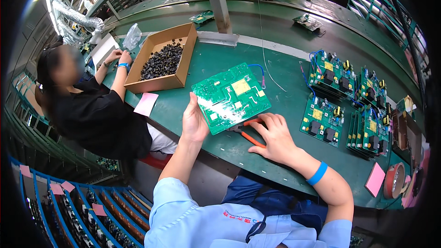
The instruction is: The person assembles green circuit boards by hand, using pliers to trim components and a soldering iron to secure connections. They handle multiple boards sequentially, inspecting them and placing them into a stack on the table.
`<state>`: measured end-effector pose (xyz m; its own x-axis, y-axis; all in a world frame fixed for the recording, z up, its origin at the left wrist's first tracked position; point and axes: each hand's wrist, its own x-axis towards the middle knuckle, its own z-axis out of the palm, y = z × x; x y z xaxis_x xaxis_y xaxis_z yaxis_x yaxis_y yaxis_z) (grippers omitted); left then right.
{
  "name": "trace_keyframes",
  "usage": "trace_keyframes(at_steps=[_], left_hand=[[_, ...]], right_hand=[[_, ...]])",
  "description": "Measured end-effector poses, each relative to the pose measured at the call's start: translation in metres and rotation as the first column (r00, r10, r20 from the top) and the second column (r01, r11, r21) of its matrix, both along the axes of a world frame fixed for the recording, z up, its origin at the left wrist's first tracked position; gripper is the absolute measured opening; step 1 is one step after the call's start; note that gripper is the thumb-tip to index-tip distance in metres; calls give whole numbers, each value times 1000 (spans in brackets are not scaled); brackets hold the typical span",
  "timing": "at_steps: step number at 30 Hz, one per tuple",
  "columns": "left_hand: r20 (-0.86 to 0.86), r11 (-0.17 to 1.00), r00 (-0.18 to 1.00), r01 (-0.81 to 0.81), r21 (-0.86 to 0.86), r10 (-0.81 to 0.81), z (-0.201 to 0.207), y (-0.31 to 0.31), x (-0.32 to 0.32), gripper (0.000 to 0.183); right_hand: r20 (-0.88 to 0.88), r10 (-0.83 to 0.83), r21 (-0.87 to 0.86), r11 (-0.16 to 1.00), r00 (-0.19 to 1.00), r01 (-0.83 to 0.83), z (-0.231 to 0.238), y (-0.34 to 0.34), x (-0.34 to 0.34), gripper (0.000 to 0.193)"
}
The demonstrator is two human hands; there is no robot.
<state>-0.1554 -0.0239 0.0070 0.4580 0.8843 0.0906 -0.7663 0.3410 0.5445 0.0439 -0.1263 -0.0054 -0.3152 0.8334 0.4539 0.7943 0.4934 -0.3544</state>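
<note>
A green circuit board is tilted up in my left hand, gripped at its left edge. Its flat face, with yellow and white patches and a bright glare, is turned to me; a blue wire with a ring end hangs from its upper right corner. Just below the board, my right hand curls loosely around the handles of orange-handled pliers, thumb on one handle and fingers at the other. The board's lower edge partly hides the pliers' head. A blue band circles my right wrist.
Stacked circuit boards stand at the right, near a pink paper and a red roll. A cardboard box holds black parts, beside another pink paper. A person works at left. Behind runs a green conveyor.
</note>
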Motion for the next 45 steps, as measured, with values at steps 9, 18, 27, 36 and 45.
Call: trace_keyframes(at_steps=[9, 18, 27, 36, 45], left_hand=[[-25, 1000, 1000, -18, -18, 18, 4, 0, 4, 37], [5, 996, 997, 82, -20, -82, 4, -2, 17, 37], [116, 950, 948, 305, -68, -296, 4, -1, 32, 42], [76, 944, 956, 292, -151, -283, 0, -1, 37, 39], [77, 942, 952, 305, -143, -296, 0, -6, 42, 41]], right_hand=[[-369, -108, -82, 993, 923, 83, 8, 5, 18, 27], [-892, -376, -451, 766, 250, -458, 23, 12, 35, 33], [-882, -385, -469, 764, 272, -443, 22, 2, 49, 26], [-891, -376, -452, 780, 254, -433, 21, -9, 53, 26], [-910, -332, -411, 788, 247, -457, 16, -16, 57, 33]])
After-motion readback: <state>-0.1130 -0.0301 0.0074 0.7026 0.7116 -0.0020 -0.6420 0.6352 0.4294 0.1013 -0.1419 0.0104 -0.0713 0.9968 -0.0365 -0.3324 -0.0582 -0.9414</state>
